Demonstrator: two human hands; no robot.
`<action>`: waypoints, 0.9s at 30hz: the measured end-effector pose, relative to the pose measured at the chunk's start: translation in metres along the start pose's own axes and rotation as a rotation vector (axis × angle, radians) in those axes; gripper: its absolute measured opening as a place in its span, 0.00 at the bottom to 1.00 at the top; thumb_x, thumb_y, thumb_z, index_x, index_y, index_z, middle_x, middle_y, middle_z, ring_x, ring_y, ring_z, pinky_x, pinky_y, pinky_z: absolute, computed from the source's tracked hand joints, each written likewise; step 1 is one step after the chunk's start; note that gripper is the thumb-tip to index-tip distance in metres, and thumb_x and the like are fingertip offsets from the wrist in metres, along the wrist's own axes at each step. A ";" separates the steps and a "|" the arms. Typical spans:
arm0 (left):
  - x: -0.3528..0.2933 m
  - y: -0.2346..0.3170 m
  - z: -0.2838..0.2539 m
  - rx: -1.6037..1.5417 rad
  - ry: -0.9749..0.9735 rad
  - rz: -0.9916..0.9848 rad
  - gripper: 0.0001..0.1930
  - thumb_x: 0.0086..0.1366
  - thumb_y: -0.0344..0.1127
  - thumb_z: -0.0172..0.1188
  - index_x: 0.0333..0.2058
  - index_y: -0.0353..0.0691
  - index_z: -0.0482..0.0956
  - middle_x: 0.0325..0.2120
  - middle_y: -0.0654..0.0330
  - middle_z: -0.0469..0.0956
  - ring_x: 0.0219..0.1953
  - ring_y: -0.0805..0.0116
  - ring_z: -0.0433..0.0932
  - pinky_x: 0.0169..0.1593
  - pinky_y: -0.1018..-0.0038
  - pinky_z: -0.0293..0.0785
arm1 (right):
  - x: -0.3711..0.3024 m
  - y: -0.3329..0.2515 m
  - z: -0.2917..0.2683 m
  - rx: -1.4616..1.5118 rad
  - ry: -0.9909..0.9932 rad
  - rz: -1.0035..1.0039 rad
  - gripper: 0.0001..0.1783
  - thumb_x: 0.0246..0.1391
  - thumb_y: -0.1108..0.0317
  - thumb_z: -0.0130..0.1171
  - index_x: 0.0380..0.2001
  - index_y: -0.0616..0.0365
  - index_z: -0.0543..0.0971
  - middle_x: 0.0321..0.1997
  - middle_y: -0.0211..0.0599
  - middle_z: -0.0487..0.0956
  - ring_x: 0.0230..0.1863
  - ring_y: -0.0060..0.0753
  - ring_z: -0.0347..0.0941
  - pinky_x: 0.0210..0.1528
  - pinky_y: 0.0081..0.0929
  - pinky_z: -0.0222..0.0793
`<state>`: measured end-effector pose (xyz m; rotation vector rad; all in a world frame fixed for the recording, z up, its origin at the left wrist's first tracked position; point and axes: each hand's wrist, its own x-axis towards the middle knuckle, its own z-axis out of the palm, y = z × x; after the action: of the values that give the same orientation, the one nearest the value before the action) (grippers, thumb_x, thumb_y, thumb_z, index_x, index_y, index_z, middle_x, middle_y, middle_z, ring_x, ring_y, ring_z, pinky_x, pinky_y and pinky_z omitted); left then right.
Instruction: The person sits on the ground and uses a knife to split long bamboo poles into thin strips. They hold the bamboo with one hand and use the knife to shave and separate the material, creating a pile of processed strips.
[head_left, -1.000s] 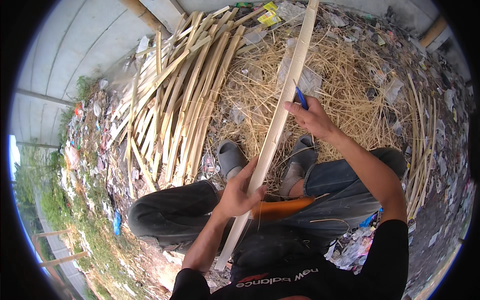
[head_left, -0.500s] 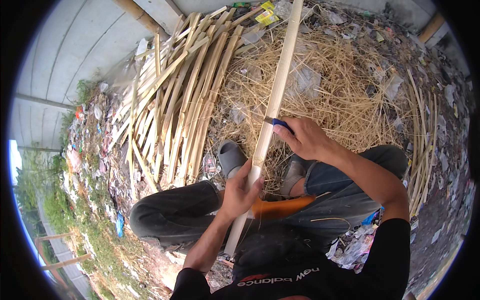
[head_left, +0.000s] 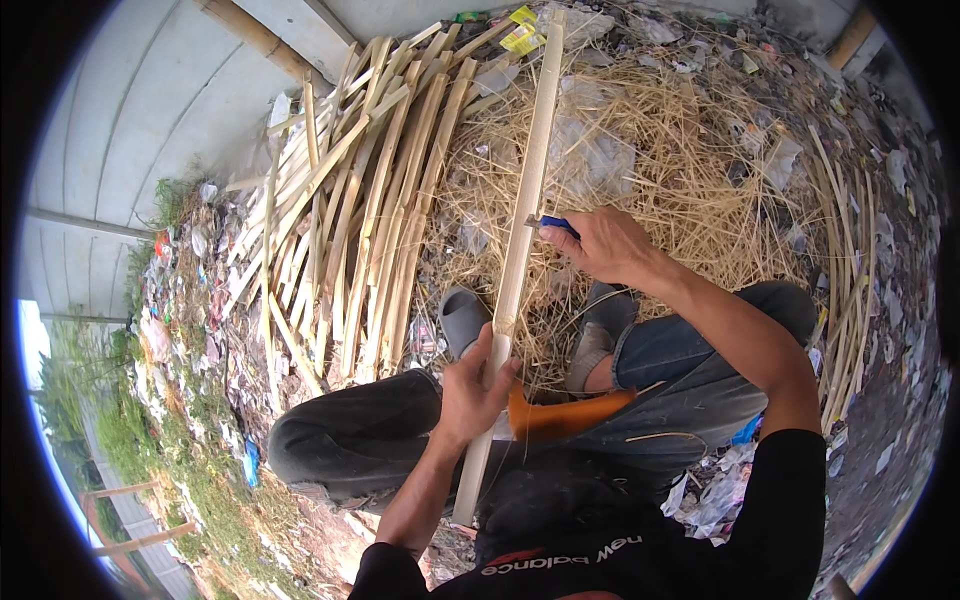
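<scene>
Nearest the body, the left hand (head_left: 470,395) clamps its fingers round the long bamboo strip (head_left: 515,260) slanting over the knees, while the right hand (head_left: 605,245), fist closed on a blue-handled knife (head_left: 552,224), has slid down the strip toward the person, suggesting another shaving stroke, with split bamboo slats (head_left: 360,200) and straw-like shavings (head_left: 680,150) beyond.

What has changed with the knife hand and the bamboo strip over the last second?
The right hand has drawn the blue-handled knife down the long bamboo strip toward the person. The left hand still grips the strip lower down; the stacked strips lie unchanged.
</scene>
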<state>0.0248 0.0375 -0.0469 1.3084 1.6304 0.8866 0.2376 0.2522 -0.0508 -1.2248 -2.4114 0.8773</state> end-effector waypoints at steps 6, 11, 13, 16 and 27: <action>0.006 0.005 0.000 -0.013 0.037 0.025 0.32 0.67 0.31 0.65 0.65 0.20 0.65 0.24 0.57 0.83 0.25 0.79 0.81 0.28 0.78 0.76 | -0.036 -0.036 0.020 0.028 -0.195 -0.146 0.36 0.69 0.38 0.47 0.26 0.63 0.80 0.14 0.49 0.74 0.18 0.55 0.75 0.25 0.49 0.70; 0.006 0.016 -0.005 0.153 0.061 0.105 0.31 0.67 0.30 0.64 0.64 0.20 0.65 0.21 0.57 0.82 0.21 0.78 0.80 0.25 0.76 0.75 | -0.045 -0.042 0.030 0.059 -0.204 -0.238 0.33 0.67 0.38 0.51 0.28 0.60 0.80 0.14 0.49 0.75 0.18 0.58 0.75 0.25 0.51 0.71; 0.013 0.021 -0.005 0.197 0.063 0.121 0.31 0.67 0.30 0.65 0.64 0.20 0.65 0.21 0.55 0.82 0.22 0.76 0.81 0.27 0.76 0.76 | -0.038 -0.031 0.038 0.031 -0.185 -0.210 0.32 0.67 0.38 0.51 0.28 0.59 0.81 0.16 0.50 0.76 0.21 0.57 0.77 0.27 0.50 0.72; 0.012 0.019 -0.005 0.175 0.050 0.082 0.32 0.66 0.32 0.66 0.64 0.20 0.66 0.24 0.50 0.84 0.27 0.71 0.84 0.32 0.74 0.79 | -0.019 -0.014 0.032 -0.050 -0.008 -0.272 0.34 0.69 0.39 0.49 0.25 0.61 0.80 0.14 0.48 0.75 0.21 0.54 0.78 0.26 0.48 0.72; -0.006 -0.003 0.002 0.035 -0.082 0.065 0.33 0.68 0.33 0.65 0.64 0.19 0.65 0.38 0.53 0.84 0.37 0.76 0.80 0.43 0.77 0.78 | 0.004 0.034 -0.034 0.109 0.118 0.026 0.37 0.72 0.38 0.43 0.25 0.62 0.78 0.12 0.40 0.66 0.15 0.41 0.63 0.23 0.44 0.59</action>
<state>0.0266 0.0309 -0.0491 1.4106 1.5542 0.8353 0.2738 0.2835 -0.0464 -1.2333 -2.2302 0.9044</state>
